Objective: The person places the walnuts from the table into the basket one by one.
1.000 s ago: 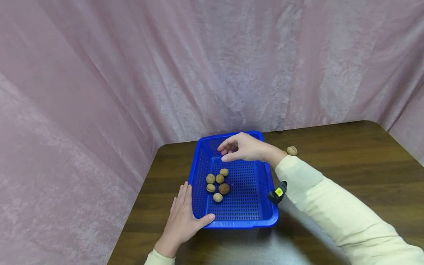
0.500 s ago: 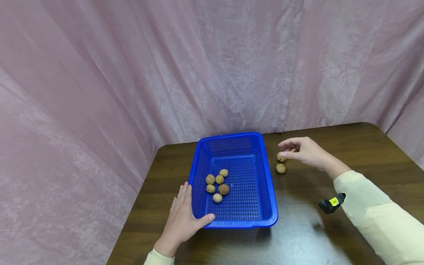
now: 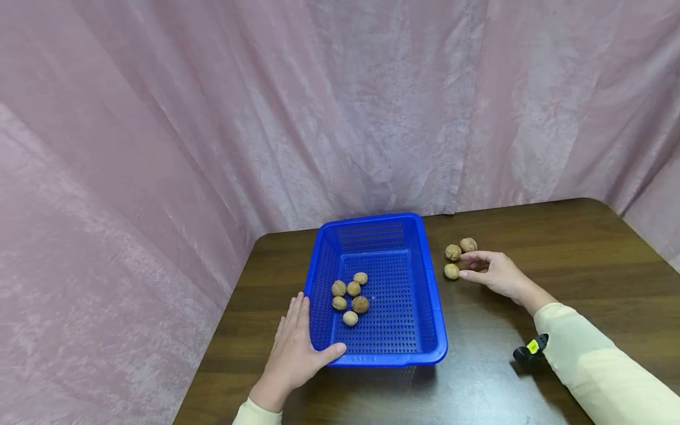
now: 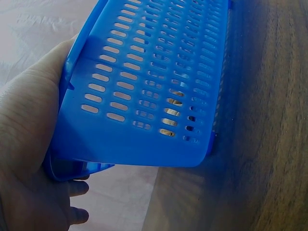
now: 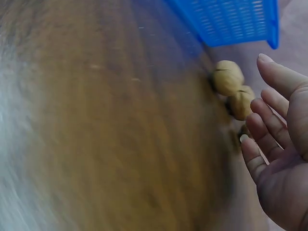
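Note:
My left hand [image 3: 292,349] rests on the near left corner of a blue perforated plastic basket [image 3: 390,359], its fingers straight along the left rim and the thumb over the front rim. Several walnuts [image 3: 360,304] lie on the left part of the basket's floor. Right of the basket, three walnuts sit on the table: a near one [image 3: 451,271], a middle one [image 3: 453,252] and a far one [image 3: 468,245]. My right hand [image 3: 498,274] is beside them, thumb tip close to the near walnut. In the right wrist view its fingers [image 5: 262,130] are spread from the thumb and hold nothing.
The brown wooden table [image 3: 552,248] extends right of the basket and in a narrower strip on its left. A pink velvet curtain [image 3: 393,106] hangs behind the table's back edge. A black wrist strap with a yellow label [image 3: 533,346] is on my right sleeve.
My right hand has moved from above the basket out to the walnuts on the right, then lower toward the near one. The left hand has stayed on the basket corner.

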A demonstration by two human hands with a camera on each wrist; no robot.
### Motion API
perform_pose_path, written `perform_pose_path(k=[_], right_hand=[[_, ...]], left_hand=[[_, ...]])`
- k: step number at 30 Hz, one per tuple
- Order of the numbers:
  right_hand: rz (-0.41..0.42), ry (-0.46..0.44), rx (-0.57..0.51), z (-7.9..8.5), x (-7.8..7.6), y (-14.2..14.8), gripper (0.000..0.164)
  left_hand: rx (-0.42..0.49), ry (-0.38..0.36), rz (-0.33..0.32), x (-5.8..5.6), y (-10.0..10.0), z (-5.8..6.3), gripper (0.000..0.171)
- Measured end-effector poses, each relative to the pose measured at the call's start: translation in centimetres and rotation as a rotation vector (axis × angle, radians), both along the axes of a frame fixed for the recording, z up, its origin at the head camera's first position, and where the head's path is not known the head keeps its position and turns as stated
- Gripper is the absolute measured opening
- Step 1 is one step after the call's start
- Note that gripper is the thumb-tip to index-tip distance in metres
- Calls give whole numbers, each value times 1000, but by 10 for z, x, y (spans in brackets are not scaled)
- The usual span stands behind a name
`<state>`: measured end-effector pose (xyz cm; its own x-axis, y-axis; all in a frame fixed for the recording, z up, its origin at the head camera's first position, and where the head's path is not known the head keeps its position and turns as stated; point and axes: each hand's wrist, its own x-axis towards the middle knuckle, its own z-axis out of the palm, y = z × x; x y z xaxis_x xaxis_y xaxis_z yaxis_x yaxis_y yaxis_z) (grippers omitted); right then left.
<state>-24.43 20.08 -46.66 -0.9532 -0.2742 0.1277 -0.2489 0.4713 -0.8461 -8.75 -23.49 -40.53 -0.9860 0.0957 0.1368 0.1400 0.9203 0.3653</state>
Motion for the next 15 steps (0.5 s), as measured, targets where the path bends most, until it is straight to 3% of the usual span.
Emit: perform_pose_path(k=[8, 15], right_hand=[[-35, 9, 46, -11, -3, -13, 56], [-50, 48, 91, -15, -6, -27, 55]], left_hand=[[-15, 4, 2, -1, 0, -1, 126], [3, 6, 5, 0, -1, -1, 119]])
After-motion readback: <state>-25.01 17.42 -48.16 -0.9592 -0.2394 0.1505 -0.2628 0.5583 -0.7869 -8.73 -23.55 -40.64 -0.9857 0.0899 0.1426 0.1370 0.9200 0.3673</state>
